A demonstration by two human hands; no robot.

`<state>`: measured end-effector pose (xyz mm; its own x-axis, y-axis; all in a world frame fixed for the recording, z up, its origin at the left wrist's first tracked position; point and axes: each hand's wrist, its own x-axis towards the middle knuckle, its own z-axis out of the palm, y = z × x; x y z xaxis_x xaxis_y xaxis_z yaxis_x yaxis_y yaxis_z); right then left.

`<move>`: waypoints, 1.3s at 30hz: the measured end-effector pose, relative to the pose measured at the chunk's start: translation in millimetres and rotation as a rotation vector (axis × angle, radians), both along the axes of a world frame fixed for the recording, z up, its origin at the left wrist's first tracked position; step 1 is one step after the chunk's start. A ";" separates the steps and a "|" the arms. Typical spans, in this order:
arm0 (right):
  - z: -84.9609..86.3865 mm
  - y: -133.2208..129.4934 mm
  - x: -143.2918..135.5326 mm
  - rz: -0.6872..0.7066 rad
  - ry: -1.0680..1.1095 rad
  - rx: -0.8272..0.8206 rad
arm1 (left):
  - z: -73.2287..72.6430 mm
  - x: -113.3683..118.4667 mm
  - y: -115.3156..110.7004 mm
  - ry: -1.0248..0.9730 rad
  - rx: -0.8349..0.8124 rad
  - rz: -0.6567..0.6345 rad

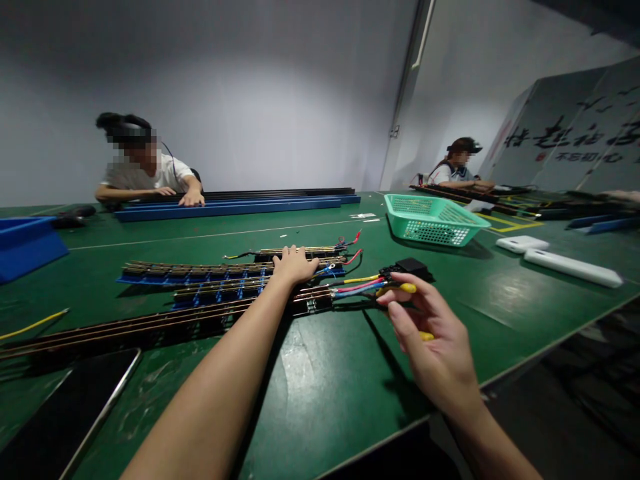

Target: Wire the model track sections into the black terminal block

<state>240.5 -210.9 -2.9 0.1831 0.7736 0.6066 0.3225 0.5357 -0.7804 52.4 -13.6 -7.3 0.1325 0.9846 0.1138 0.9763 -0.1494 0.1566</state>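
While pressed flat, fingers spread, on the conductor rail assembly (pixel 235 277), left hand (pixel 295 263) noted resting near that assembly's wired end, palm down, nothing gripped. Right hand (pixel 425 333) seen just right of the same end, thumb and forefingers pinched on a yellow-handled tool (pixel 407 288); second yellow part visible under the palm, exact form of tool not discernible. Coloured wires (pixel 357 285), red, blue and yellow, running from the assembly's end to a black connector block (pixel 407 268), touching the tool tip area. Assembly lying flat on the green table (pixel 320 393), long dark rails extending left from it. Green plastic basket (pixel 433 217) well beyond the assembly, to the right. White bars (pixel 573 267) further right of the basket. Blue channel lengths (pixel 235 207) far behind the assembly, with a seated person's hand (pixel 193 198) on them. Second seated person (pixel 457 170) beyond the basket.
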 end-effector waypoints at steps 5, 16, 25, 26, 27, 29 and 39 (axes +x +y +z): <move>-21.8 15.4 -6.0 0.067 -0.381 0.058 | 2.3 1.1 -2.3 0.018 -0.001 0.006; -27.6 -23.0 0.9 0.018 -0.137 0.108 | 2.9 1.2 -2.0 0.025 0.002 -0.007; -29.9 3.0 2.6 0.077 -0.085 0.014 | 1.7 0.7 -0.5 0.029 0.017 -0.002; -29.8 4.9 2.5 0.099 -0.117 0.008 | 1.4 0.7 -0.3 0.031 0.019 -0.003; -29.0 6.4 2.3 0.120 -0.166 -0.001 | 1.2 0.7 -0.2 0.033 0.021 -0.003; -26.4 8.8 1.8 0.157 -0.298 -0.002 | 1.3 0.8 -0.5 0.035 0.021 -0.002; -27.7 13.3 4.2 0.278 -0.850 0.093 | 1.7 0.7 -1.6 0.026 0.031 -0.010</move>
<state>244.8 -197.6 -30.6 -0.5425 0.6642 0.5144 0.6209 0.7294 -0.2871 53.1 -15.2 -5.7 0.1453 0.9794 0.1402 0.9785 -0.1632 0.1261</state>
